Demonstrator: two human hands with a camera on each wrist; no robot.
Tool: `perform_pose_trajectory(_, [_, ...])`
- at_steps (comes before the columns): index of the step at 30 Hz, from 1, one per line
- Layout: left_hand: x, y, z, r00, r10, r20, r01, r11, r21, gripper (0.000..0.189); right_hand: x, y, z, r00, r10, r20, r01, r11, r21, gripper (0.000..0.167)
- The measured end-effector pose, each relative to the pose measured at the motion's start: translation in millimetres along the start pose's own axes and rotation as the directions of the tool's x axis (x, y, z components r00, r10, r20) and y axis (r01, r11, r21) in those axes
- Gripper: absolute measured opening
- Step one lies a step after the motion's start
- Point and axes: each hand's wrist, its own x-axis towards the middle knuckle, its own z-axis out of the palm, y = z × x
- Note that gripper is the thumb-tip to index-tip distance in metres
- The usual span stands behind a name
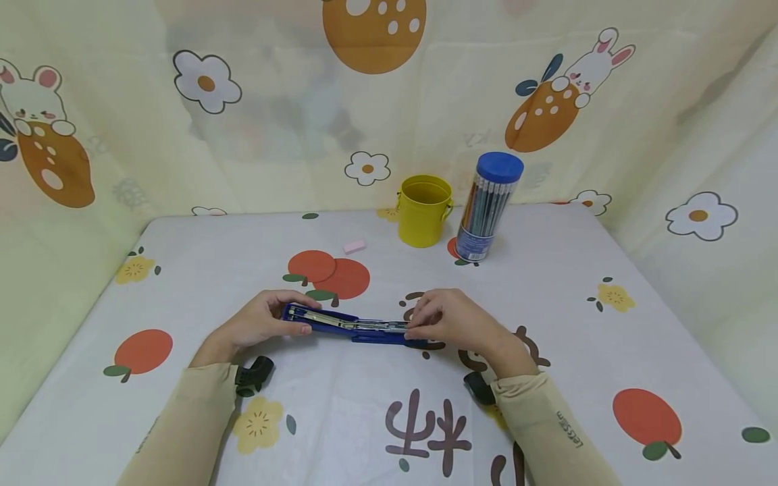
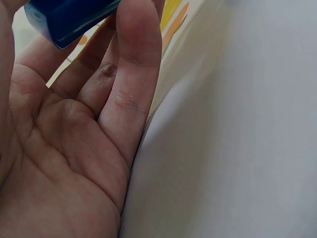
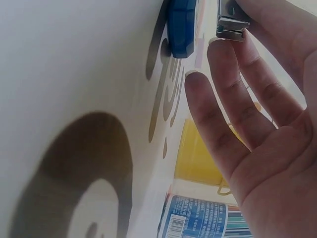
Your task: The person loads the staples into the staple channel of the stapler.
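A blue stapler lies opened out lengthwise between both hands, its metal insides facing up. My left hand grips the stapler's left end between thumb and fingers. In the left wrist view, the blue end shows above the palm, close to the fingers. At the other end, my right hand pinches the metal staple channel with thumb and fingertips. The blue base sits apart from that channel, low over the table, in the right wrist view.
Toward the back stand a yellow bucket and a clear tube of pencils with a blue lid. A pink eraser lies left of the bucket. The table wears a printed cloth, and patterned curtains close off its back and sides.
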Motion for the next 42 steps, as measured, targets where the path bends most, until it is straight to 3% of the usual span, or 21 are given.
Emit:
perform_pose_trajectory(8, [1.8,-3.1,-0.9,1.000,0.015,0.004,-0.015,1.000,0.002,0.043,-0.7,6.0,-0.1,0.999,0.042,0.006,-0.042,0.997,0.066,0.015])
perform_pose_trajectory(16, [1.1,-3.1,-1.9,1.000,0.005,-0.005,-0.005,1.000,-0.004,0.044,-1.9,16.0,-1.1,0.996,0.090,0.017,-0.091,0.975,0.203,0.056])
perform_pose_trajectory(21, [0.9,-2.9,-3.6,1.000,0.017,-0.001,-0.017,1.000,0.024,0.045,-2.9,23.5,-1.7,0.991,0.125,0.043,-0.132,0.945,0.301,0.065])
perform_pose_trajectory(29, [0.7,3.6,-5.0,0.998,0.055,-0.013,-0.054,0.996,0.074,0.043,-4.6,24.5,-2.5,0.990,0.136,0.046,-0.144,0.923,0.358,0.074])
perform_pose_trajectory(32, [1.1,9.4,-3.8,0.998,0.066,-0.023,-0.064,0.997,0.051,0.043,-5.6,24.4,-3.2,0.990,0.135,0.050,-0.144,0.913,0.381,0.078])
perform_pose_trajectory(37, [2.2,20.6,2.0,0.992,0.114,-0.044,-0.115,0.993,-0.017,0.046,-5.6,24.7,-3.7,0.992,0.120,0.047,-0.129,0.914,0.385,0.085])
perform_pose_trajectory(42, [4.9,31.6,14.1,0.972,0.226,-0.055,-0.231,0.966,-0.117,0.047,-5.2,25.6,-4.0,0.993,0.112,0.043,-0.120,0.912,0.393,0.093])
